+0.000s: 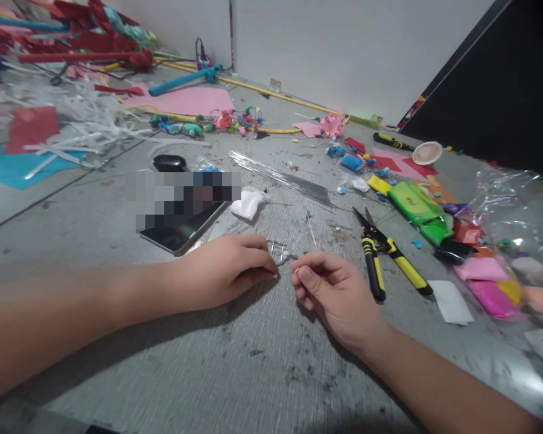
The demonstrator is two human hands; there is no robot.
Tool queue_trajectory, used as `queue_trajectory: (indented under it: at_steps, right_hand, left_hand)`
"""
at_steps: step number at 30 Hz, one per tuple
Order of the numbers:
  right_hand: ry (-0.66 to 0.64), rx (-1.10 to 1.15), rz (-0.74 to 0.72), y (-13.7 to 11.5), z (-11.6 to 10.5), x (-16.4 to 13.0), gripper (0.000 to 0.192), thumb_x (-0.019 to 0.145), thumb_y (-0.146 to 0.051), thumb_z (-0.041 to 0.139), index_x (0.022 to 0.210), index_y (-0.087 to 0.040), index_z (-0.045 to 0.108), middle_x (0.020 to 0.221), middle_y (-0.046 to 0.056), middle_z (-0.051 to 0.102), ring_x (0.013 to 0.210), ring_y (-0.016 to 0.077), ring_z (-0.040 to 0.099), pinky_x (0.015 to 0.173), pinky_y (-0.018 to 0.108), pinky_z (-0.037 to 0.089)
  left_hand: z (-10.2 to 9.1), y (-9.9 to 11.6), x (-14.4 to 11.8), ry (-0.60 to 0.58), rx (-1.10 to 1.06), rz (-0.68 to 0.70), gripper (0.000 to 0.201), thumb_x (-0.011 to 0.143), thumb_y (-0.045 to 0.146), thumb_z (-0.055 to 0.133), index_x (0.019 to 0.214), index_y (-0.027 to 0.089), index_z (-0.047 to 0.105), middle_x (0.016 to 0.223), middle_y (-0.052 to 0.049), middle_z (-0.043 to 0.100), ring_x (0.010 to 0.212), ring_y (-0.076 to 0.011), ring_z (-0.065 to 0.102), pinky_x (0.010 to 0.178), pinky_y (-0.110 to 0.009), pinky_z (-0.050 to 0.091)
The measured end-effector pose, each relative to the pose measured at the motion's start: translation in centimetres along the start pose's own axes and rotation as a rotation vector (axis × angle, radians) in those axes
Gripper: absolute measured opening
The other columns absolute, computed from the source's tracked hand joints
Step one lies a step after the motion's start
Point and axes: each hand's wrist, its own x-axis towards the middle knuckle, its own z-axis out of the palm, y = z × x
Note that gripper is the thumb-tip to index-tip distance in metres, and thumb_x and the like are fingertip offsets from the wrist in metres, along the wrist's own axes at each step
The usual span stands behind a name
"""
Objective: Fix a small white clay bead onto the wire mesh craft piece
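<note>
My left hand [238, 265] rests low over the grey surface, its fingers closed on the edge of a small bent-wire frame [278, 251]. Part of that frame is hidden behind the fingertips. Just to the right, my right hand [337, 295] pinches thumb against forefinger on a thin silvery wire [312, 229], which sticks up behind the knuckles. A small gap separates the two hands. Beyond them lies a bundle of straight wires [283, 178]. Yellow-and-black pliers [375, 247] lie with jaws apart to the right of my right hand.
A phone [176, 232], partly blurred out, lies beyond my left forearm, beside a white packet [248, 205] and a black case [169, 163]. Coloured clay packs [419, 208] line the right side. Shredded white strips [90, 129] and red paper heap at the back left.
</note>
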Motion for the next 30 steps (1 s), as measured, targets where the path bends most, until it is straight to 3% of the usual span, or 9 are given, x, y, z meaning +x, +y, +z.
queue_trajectory:
  at_steps: [4,9,13,16,19,21,23,26,30]
  right_hand:
    - [0.041,0.010,-0.021,-0.1,0.0,0.0,0.026,0.084,-0.047,0.094,0.093,-0.023,0.085,0.077,0.001,0.078,0.058,0.0075,0.064,0.050,0.016,0.049]
    - [0.050,0.040,-0.019,-0.4,0.2,0.1,0.031,0.077,-0.046,0.099,0.089,-0.022,0.085,0.079,0.003,0.080,0.061,0.0102,0.068,0.052,0.019,0.053]
    - [0.054,-0.002,-0.004,-0.5,0.3,-0.1,0.028,0.079,-0.044,0.097,0.090,-0.022,0.083,0.081,0.003,0.081,0.064,0.0105,0.070,0.055,0.019,0.055]
    - [0.121,-0.169,-0.046,-0.6,0.1,-0.2,0.024,0.087,-0.043,0.089,0.094,-0.021,0.082,0.082,0.004,0.081,0.065,0.0124,0.070,0.058,0.023,0.056]
    - [0.157,-0.493,-0.190,-1.0,-0.3,-0.2,0.017,0.095,-0.037,0.077,0.097,-0.021,0.080,0.081,0.004,0.078,0.068,0.0147,0.068,0.062,0.028,0.054]
    - [0.079,-0.757,-0.295,-1.6,-0.4,-0.4,0.012,0.098,-0.029,0.070,0.096,-0.020,0.078,0.083,0.004,0.075,0.072,0.0156,0.066,0.065,0.030,0.051]
    - [-0.094,-0.973,-0.322,-2.3,-0.4,-0.7,0.010,0.098,-0.021,0.066,0.093,-0.018,0.075,0.087,0.004,0.072,0.077,0.0162,0.065,0.069,0.031,0.050]
    - [-0.230,-1.163,-0.256,-3.2,-0.1,-1.3,0.008,0.099,-0.016,0.067,0.099,-0.017,0.075,0.100,0.006,0.071,0.091,0.0204,0.067,0.081,0.037,0.052]
    - [-0.277,-1.239,-0.149,-3.8,0.1,-1.8,0.013,0.102,-0.013,0.066,0.107,-0.018,0.077,0.110,0.007,0.071,0.101,0.0227,0.069,0.091,0.040,0.053]
  left_hand:
    - [-0.7,1.1,0.2,0.036,-0.311,-0.106,0.017,0.104,0.024,0.064,0.100,0.018,0.079,0.092,-0.003,0.073,0.085,-0.0140,0.068,0.077,-0.025,0.051]
    - [-0.5,2.2,0.1,-0.007,-0.751,-0.366,0.017,0.099,0.029,0.068,0.097,0.016,0.078,0.074,0.002,0.064,0.064,-0.0105,0.055,0.059,-0.022,0.043]
    - [-0.3,2.5,0.0,-0.009,-0.847,-0.436,0.015,0.095,0.031,0.073,0.093,0.017,0.078,0.073,0.003,0.064,0.065,-0.0093,0.053,0.059,-0.021,0.041]
    - [-0.5,2.5,0.1,0.027,-0.879,-0.501,0.018,0.092,0.035,0.076,0.093,0.017,0.075,0.068,0.005,0.060,0.061,-0.0093,0.052,0.056,-0.020,0.040]
    - [-0.6,2.6,0.2,0.090,-0.908,-0.521,0.016,0.091,0.033,0.078,0.094,0.018,0.073,0.067,0.005,0.061,0.059,-0.0094,0.052,0.054,-0.020,0.041]
    - [-0.6,2.5,0.2,0.098,-0.904,-0.515,0.015,0.091,0.033,0.078,0.094,0.018,0.074,0.069,0.005,0.063,0.058,-0.0091,0.054,0.053,-0.020,0.042]
    - [-0.5,2.4,0.1,0.093,-0.891,-0.494,0.015,0.091,0.033,0.078,0.092,0.018,0.074,0.074,0.003,0.065,0.061,-0.0087,0.055,0.055,-0.020,0.044]
    - [-0.3,2.3,0.1,0.096,-0.857,-0.469,0.015,0.090,0.032,0.077,0.090,0.018,0.074,0.081,0.002,0.068,0.065,-0.0083,0.056,0.059,-0.020,0.046]
    - [-0.3,2.3,0.1,0.083,-0.810,-0.443,0.010,0.092,0.028,0.073,0.090,0.018,0.075,0.081,0.003,0.067,0.067,-0.0084,0.057,0.062,-0.021,0.047]
